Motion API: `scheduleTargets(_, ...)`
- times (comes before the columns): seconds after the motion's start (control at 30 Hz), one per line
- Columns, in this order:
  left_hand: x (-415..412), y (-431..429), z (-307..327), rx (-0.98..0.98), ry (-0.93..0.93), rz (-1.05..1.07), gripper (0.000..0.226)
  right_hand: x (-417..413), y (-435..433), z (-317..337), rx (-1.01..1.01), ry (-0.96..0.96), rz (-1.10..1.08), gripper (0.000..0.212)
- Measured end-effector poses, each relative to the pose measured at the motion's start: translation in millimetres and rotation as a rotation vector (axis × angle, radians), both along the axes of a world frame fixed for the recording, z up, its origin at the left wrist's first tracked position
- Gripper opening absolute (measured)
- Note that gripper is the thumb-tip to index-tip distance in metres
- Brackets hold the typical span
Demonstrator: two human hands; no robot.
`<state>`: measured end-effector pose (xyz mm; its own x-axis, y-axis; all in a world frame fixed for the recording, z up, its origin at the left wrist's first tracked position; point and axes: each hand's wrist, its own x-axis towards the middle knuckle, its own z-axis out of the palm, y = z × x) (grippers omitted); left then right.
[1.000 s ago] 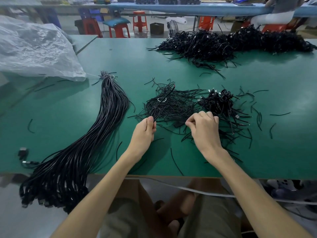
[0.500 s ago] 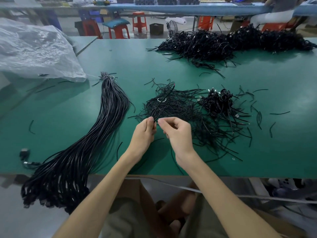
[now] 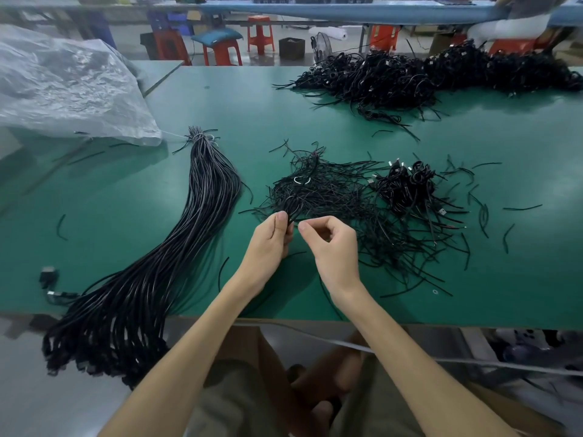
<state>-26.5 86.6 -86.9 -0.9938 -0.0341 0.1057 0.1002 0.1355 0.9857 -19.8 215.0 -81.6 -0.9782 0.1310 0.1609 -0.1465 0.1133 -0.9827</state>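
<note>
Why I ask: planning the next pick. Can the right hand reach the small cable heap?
Probably yes: the right hand is near the heap, with only ties lying flat between.

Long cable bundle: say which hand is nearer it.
Left. The left hand, gripping black ties, is just right of the cable bundle; the right hand is farther right, beyond it.

Cable-assembly workshop: green workbench (image 3: 315, 99), cable piles (image 3: 426, 74)

No text readable anywhere, nothing legible on the loose black ties (image 3: 331, 193), the cable bundle (image 3: 202, 216), the plastic bag (image 3: 63, 89), the green desk (image 3: 315, 105), far blue crates (image 3: 176, 18) too blurred
</note>
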Motion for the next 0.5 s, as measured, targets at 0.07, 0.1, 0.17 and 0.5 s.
scheduleTargets(0.07, 0.1, -0.8, -0.6, -0.001, 0.003, -0.020, 0.040, 1.3, 5.2, 1.2, 0.050, 0.024, 0.041, 0.007)
scheduleTargets(0.1, 0.2, -1.2, -0.6, 0.004, 0.003, -0.031, 0.040, 1.7, 9.0, 2.5, 0.065, 0.027, 0.083, 0.006)
scheduleTargets(0.17, 0.6, -2.1, 0.3, 0.018, 0.004, -0.061, 0.040, 0.8, 18.8, 6.7, 0.065, 0.012, 0.188, 0.010)
scheduleTargets(0.5, 1.2, 0.0, -0.2, -0.053, 0.000, -0.185, 0.032, -32.9, 34.9, 29.9, 0.153, -0.019, 0.654, 0.048)
